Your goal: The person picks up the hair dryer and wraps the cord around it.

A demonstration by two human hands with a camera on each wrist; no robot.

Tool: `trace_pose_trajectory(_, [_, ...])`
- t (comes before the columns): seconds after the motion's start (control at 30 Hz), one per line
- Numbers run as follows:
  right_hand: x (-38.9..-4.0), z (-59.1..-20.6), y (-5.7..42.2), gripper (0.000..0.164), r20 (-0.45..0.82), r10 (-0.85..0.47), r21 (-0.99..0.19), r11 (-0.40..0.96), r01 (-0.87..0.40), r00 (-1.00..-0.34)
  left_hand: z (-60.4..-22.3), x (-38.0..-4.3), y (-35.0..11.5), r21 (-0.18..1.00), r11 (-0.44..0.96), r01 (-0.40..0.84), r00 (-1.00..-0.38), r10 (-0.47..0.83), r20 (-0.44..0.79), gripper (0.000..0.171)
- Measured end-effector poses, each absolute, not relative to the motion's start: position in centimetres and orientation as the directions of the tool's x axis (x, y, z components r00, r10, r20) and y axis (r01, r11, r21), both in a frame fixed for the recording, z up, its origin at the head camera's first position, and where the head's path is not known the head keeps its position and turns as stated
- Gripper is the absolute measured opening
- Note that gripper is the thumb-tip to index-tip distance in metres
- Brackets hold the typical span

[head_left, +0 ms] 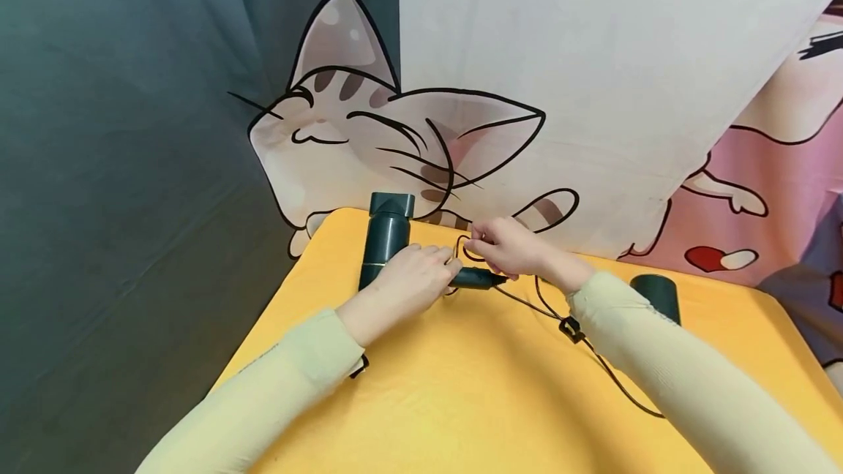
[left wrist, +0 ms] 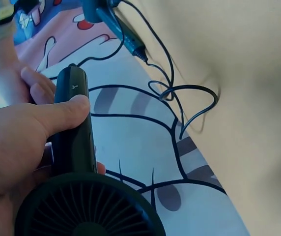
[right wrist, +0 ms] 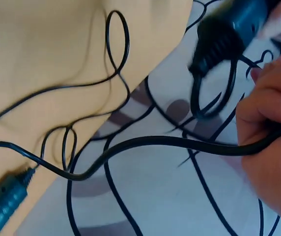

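Note:
A dark green hair dryer [head_left: 388, 236] lies near the back left of the yellow table, its barrel pointing at the wall. My left hand [head_left: 418, 273] grips its handle, the thumb laid along it; the left wrist view shows the round grille [left wrist: 89, 211] close by. Just beyond the handle's end, my right hand [head_left: 507, 243] holds the black power cord [right wrist: 175, 142] in curled fingers. A loop of cord hangs from the dryer's handle end [right wrist: 221, 39]. To the right stands a second dark green appliance [head_left: 655, 295], partly hidden by my right forearm; its corded handle [left wrist: 126, 37] shows in the left wrist view.
Loose cord runs across the yellow tabletop [head_left: 421, 401], with a small black block [head_left: 571, 329] on it. Behind the table hangs a printed cloth [head_left: 593, 57] with cartoon cats. A dark grey-green curtain [head_left: 132, 167] is at the left.

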State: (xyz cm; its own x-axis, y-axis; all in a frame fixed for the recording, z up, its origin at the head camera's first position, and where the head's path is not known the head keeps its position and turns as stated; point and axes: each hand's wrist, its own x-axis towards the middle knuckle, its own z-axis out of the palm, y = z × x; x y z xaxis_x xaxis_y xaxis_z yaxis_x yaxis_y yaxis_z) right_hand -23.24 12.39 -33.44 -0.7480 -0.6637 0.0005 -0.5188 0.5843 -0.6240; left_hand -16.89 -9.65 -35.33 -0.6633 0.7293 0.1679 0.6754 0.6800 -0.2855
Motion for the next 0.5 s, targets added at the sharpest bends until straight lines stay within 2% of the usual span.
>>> trace_pose_trajectory(0.17, [-21.4,-34.1,12.0,0.025,0.201,-0.655,-0.561,0.533,-0.633,-0.729,-35.3,-17.4,-10.4,-0.187,0.719,0.670,-0.693,0.696,0.190,0.036])
trace_pose_trajectory(0.3, [-20.0,-35.0,12.0,0.024,0.360,-0.656,-0.465,0.490,-0.737,-0.663,-35.4,-17.6,-11.0,-0.152,0.731,0.666,-0.700,0.682,0.214,0.039])
trace_pose_trajectory(0.5, [-18.5,-36.6,12.3,0.023,0.448,-0.635,-0.429,0.465,-0.774,-0.630,-35.3,-17.8,-11.4,-0.099,0.749,0.656,-0.710,0.655,0.258,0.036])
